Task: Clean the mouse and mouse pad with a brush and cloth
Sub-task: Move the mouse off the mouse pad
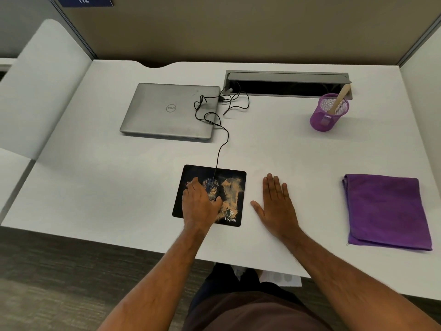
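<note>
A black mouse pad (235,187) smeared with tan dust lies near the desk's front edge. On it sits a dark wired mouse (212,186), also dusty. My left hand (198,204) lies on the pad just left of the mouse, fingers pointing forward and thumb against the mouse's near end. To the right of the pad, my right hand (276,204) rests flat on the white desk (119,182) with its fingers spread. A folded purple cloth (386,211) lies further right. The wooden handle of a brush (338,100) sticks out of a purple mesh cup (328,115) at the back right.
A closed grey laptop (169,111) lies at the back, left of centre. The mouse's black cable (219,130) loops over its right edge and runs to an open cable tray (288,86) along the back. Partition walls enclose the desk.
</note>
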Demonstrator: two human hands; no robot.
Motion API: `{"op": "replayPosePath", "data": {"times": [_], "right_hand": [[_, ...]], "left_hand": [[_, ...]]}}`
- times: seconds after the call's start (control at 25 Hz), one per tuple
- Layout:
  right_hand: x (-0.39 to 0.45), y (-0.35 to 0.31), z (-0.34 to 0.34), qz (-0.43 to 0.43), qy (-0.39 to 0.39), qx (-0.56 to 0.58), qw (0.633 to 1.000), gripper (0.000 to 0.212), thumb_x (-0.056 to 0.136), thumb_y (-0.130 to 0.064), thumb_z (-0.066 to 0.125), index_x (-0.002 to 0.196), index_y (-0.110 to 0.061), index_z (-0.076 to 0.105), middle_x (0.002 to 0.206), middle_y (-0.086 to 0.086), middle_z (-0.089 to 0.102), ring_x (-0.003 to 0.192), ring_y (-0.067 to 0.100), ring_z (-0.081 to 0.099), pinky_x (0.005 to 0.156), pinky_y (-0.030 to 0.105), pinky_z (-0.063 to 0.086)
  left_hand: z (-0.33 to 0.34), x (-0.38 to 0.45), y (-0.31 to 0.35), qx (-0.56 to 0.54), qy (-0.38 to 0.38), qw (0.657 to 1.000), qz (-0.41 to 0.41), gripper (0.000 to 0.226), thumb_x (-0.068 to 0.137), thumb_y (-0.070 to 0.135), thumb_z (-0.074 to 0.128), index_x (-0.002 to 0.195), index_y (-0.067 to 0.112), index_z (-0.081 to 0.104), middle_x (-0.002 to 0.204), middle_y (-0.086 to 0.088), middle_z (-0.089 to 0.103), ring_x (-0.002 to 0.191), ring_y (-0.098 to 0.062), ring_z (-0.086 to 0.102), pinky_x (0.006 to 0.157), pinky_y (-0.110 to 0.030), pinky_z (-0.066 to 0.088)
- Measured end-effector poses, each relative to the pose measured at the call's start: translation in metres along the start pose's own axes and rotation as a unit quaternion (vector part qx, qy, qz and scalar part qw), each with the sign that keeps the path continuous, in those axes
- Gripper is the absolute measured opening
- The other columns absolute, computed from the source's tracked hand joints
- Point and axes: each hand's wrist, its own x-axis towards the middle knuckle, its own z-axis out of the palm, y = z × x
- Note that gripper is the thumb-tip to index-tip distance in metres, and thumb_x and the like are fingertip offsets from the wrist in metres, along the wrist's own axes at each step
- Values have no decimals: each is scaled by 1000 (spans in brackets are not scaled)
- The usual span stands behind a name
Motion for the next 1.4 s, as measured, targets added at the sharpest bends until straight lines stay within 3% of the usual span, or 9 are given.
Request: {"op": "replayPosePath", "data": {"times": [0.2,0.44,0.68,1.04,1.2,1.4], "right_hand": [[0,1,0,-1,1,5,1000,88,103,-64,17,163,0,13,172,18,11,160,32,10,130,51,14],[-1,1,1,-8,6,11,1000,93,101,-69,-1,164,-1,10,173,16,8,161,30,7,130,48,7],[0,2,3,-9,15,1,1000,92,101,-70,2,164,-3,7,173,14,5,161,29,5,130,47,5],[0,1,5,1,16,-14,1000,88,102,-66,14,165,-5,6,174,13,4,161,28,3,130,48,10],[-1,1,5,1,17,-19,1000,88,102,-66,15,164,-4,8,174,14,6,161,28,5,130,49,11],[-1,-2,5,7,21,-18,1000,90,102,-68,9,164,-4,10,173,13,8,161,27,6,130,46,7]], "left_hand": [[-8,-2,5,-24,32,999,-11,101,87,49,75,152,-11,28,145,-26,50,129,-38,51,112,-49,43],[-30,4,-2,-63,69,995,-24,94,84,46,77,151,-2,32,137,-18,53,123,-34,52,108,-47,46],[-53,20,-34,-70,79,993,-45,94,86,47,76,153,1,29,148,-16,46,133,-33,46,110,-42,43],[-67,43,-97,-80,82,990,-80,93,82,43,83,150,2,35,148,-16,47,137,-36,45,115,-50,43],[-71,53,-120,-82,73,989,-103,92,81,43,83,149,1,37,147,-17,48,137,-39,45,111,-48,46],[-73,63,-138,-76,58,990,-106,94,84,38,81,152,-3,31,147,-21,47,138,-41,42,117,-49,37]]}}
